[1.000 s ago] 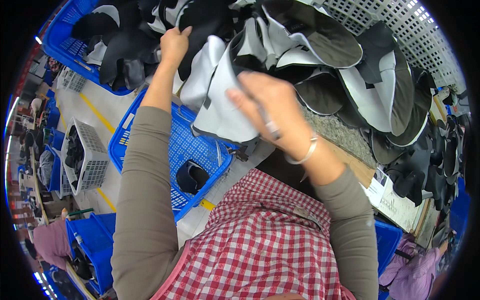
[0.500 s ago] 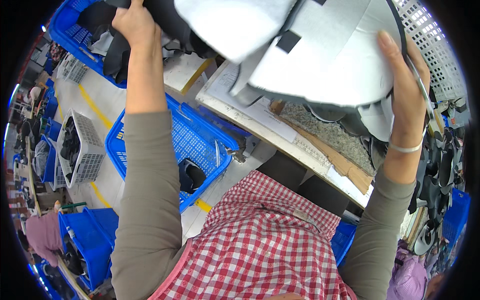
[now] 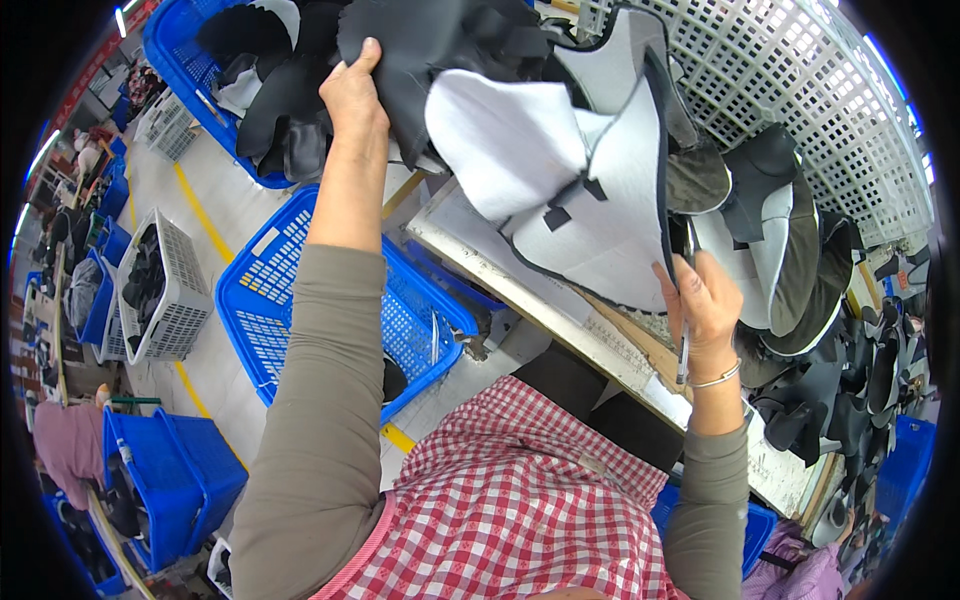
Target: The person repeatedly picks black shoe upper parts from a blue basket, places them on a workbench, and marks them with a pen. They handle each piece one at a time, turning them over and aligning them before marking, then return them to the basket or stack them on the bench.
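My left hand (image 3: pixel 356 95) grips the edge of a black leather-like sheet (image 3: pixel 410 70), thumb on top and fingers mostly hidden. A shaped piece with white lining and dark edging (image 3: pixel 600 235), like a shoe upper, hangs to the right of that sheet, two small black patches near its middle. Closed around a slim silver pen-like tool (image 3: pixel 684 350), my right hand (image 3: pixel 705 300) is at the lower right edge of the white-lined piece; whether its fingers also pinch that edge I cannot tell.
Below lies a worn white worktable (image 3: pixel 480 250) with a brown board (image 3: pixel 640 345). A white perforated basket (image 3: pixel 860 120) stands at the far right, near stacked dark pieces (image 3: pixel 800 270). Blue baskets (image 3: pixel 265 335) stand at left, one far left (image 3: pixel 185 80) holding black scraps.
The white-lined piece has dropped lower and swung away from close to the camera. My right hand moved left and down; my left hand moved right and slightly down, showing the black sheet.
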{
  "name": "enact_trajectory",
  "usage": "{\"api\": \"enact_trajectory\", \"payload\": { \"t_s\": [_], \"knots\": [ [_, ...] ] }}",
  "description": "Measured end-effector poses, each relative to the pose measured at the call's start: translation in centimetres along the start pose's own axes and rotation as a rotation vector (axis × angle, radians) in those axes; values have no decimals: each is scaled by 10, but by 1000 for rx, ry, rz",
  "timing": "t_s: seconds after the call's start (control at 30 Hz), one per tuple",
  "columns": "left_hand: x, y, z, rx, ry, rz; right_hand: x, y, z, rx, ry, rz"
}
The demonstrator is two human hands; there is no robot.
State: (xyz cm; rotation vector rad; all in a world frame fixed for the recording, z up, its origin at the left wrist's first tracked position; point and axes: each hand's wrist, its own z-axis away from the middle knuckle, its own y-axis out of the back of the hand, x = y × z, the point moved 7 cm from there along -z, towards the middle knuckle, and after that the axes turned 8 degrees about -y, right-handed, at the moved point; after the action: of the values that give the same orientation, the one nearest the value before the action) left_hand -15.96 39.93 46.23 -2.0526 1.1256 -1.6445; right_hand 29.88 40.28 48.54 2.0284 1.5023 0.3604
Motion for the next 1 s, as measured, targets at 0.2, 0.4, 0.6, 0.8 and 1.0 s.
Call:
{"api": "enact_trajectory", "payload": {
  "t_s": [0.2, 0.4, 0.6, 0.8, 1.0],
  "knots": [
    [83, -29, 34, -141, -346, -21, 67, 48, -3, 211, -298, 18],
    [114, -127, 101, -393, -335, 249, 127, 115, -144, 373, -244, 577],
    [69, -164, 140, -395, -226, 22, 19, 24, -94, 229, 42, 234],
    [69, -162, 139, -472, -199, 156, 46, 3, -101, 319, -117, 176],
    [26, -139, 109, -440, -73, 198, 95, -15, -99, -8, -567, -617]
  ]
}}
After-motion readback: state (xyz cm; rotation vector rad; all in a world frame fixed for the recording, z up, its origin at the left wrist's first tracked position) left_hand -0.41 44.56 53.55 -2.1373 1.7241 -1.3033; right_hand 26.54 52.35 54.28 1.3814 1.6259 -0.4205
